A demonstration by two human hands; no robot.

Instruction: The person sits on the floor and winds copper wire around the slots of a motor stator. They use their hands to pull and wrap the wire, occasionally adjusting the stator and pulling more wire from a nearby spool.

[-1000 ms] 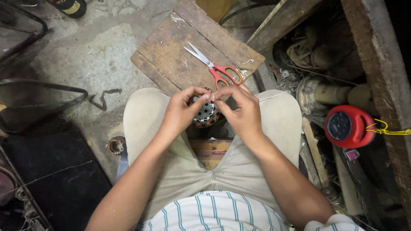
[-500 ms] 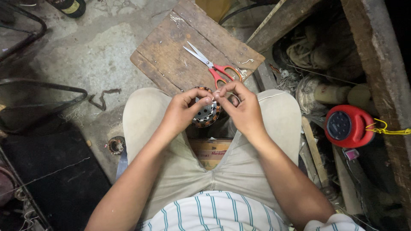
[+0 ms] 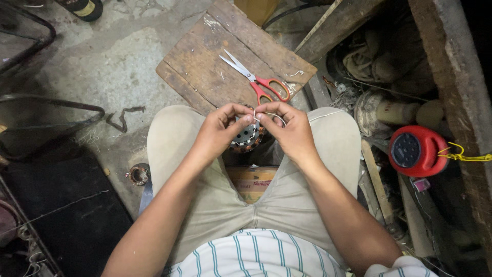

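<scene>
I sit with my knees apart and both hands meet above a round motor stator [image 3: 247, 137] with copper windings, held between my thighs. My left hand [image 3: 221, 128] pinches a thin white thread [image 3: 256, 117] at the stator's top. My right hand [image 3: 290, 131] pinches the same thread from the other side, fingertips almost touching those of the left. Most of the stator is hidden behind my fingers.
Red-handled scissors [image 3: 256, 81] lie on a worn wooden board [image 3: 205, 56] just beyond my knees. A red round device [image 3: 413, 150] with a yellow cord sits at right among clutter. A small coil [image 3: 138, 174] lies on the concrete floor at left, and a cardboard box [image 3: 251, 180] sits under my legs.
My fingers have shifted slightly on the thread over the stator; the hands stay in the same place. Nothing else has moved.
</scene>
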